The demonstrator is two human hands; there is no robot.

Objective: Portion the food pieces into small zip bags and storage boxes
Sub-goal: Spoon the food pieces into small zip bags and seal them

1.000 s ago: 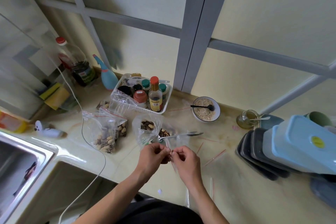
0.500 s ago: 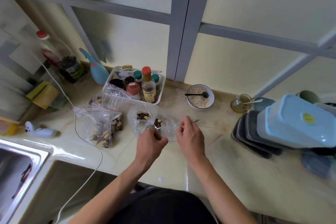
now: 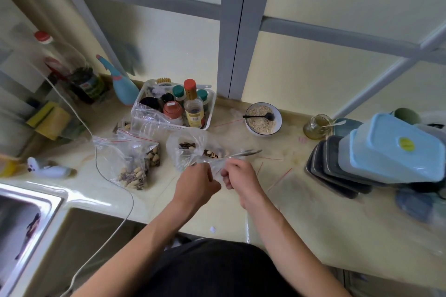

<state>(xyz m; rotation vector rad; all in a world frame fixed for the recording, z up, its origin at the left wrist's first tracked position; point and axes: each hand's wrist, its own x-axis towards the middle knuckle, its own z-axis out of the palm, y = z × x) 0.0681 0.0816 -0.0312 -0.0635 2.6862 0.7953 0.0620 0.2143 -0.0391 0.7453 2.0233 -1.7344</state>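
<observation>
Evidently the person has both hands drawn close together over the near middle of the tabletop [image 3: 301,219] because they are working the mouth of a small clear zip bag [image 3: 217,164]: the left hand [image 3: 196,183] has its fingers curled and pinching one side of the thin plastic, and the right hand [image 3: 237,177] pinches the other side just beside it, so each grip is clenched on the bag, not released. Whether they are pulling the seal apart or pressing it closed cannot be told, since the film is nearly invisible between the fingers. Just behind the hands lies an open clear bag of dark seeds and nuts [image 3: 190,149], its mouth gaping toward the person, probably so the pieces can be scooped out; a metal spoon [image 3: 243,153] rests across it, handle toward the right, within easy reach. To the left, well apart from the hands, filled zip bags [image 3: 134,166] of mixed nuts sit slumped on the tabletop, seemingly set aside as finished portions. The stacked storage boxes [image 3: 386,152] wait at the right edge, lids on and leaning, apparently not yet in use. A bowl of oats [image 3: 263,119] with a black spoon stands near the wall, and a white basket of bottles [image 3: 176,106] stands behind the bags
</observation>
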